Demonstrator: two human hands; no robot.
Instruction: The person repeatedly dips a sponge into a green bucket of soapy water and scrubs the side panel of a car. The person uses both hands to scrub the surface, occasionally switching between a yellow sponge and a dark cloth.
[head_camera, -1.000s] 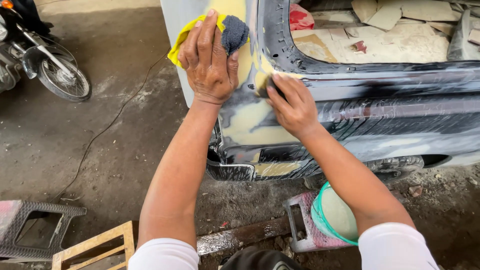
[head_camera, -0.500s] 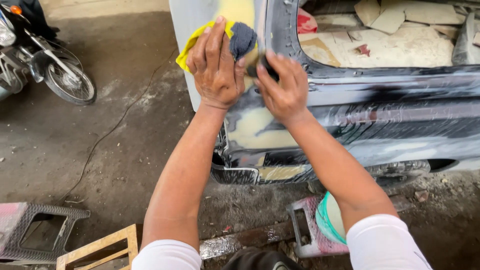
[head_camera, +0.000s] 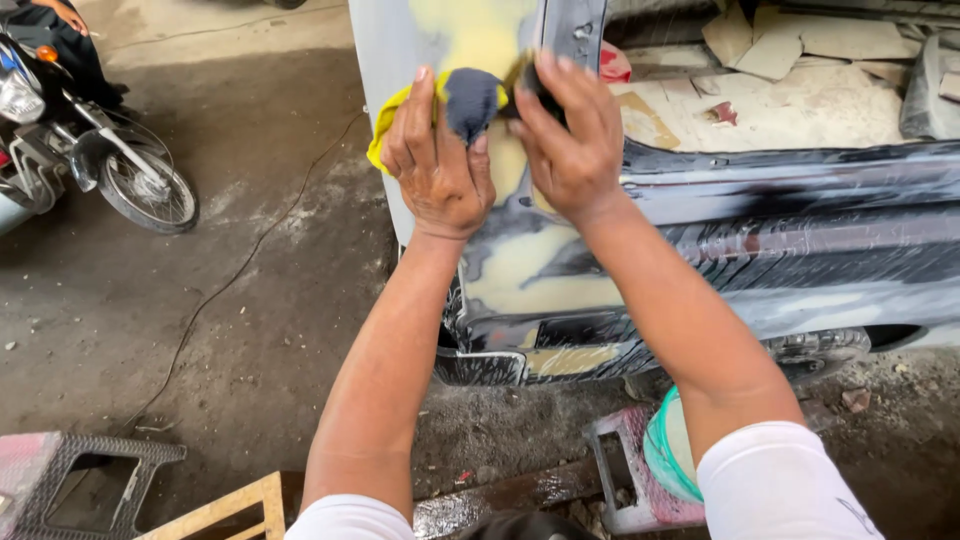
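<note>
Here a yellow sponge (head_camera: 392, 128) with a dark grey pad sits against the car body panel (head_camera: 560, 270), at its upper left corner, clamped under the left hand (head_camera: 440, 170). Just beside it the right hand (head_camera: 572, 140) presses curled fingers onto the panel; whether they pinch anything is hidden. A motorcycle (head_camera: 90, 160) stands well apart.

No packages, labels, signs or screens are identifiable in the head view. The flat pale pieces (head_camera: 800, 45) lying inside the vehicle body at the upper right resemble torn cardboard sheets, beige and irregular in outline; whether they come from packaging cannot be determined. A small red item (head_camera: 614, 62) sits beside them; its kind cannot be determined.
</note>
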